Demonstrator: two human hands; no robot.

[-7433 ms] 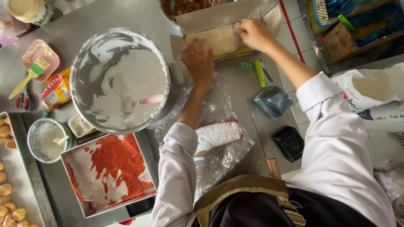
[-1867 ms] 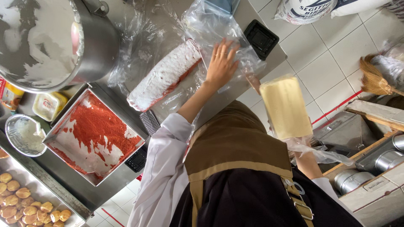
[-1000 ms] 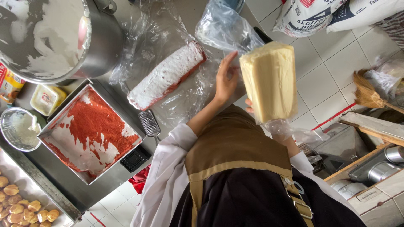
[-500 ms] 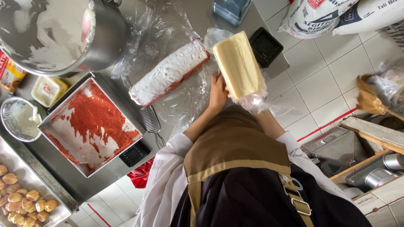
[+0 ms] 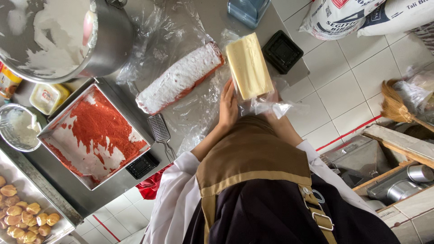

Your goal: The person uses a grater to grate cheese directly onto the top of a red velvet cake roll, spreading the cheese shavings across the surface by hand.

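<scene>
A pale yellow block [image 5: 248, 65] in loose clear plastic wrap is held over the steel table's edge. My left hand [image 5: 228, 106] presses flat against its lower left side. My right hand [image 5: 281, 122] grips the wrapped lower end and is largely hidden by crumpled plastic. Just left of the block lies a red cake roll coated in white cream [image 5: 181, 77] on a clear plastic sheet [image 5: 167, 36]. A small metal hand grater [image 5: 159, 129] lies on the table below the roll.
A large steel mixing bowl [image 5: 108, 40] smeared with cream stands at top left. A square tray with red crumbs [image 5: 92, 133] is left of the grater, with a pastry tray [image 5: 27, 214] at bottom left. A black container [image 5: 282, 50] sits by the table corner. Sacks [image 5: 352, 16] and a broom [image 5: 398, 104] are on the tiled floor.
The yellow block came up from my right side over the floor to beside the cake roll. My left hand left the plastic sheet and went onto the block.
</scene>
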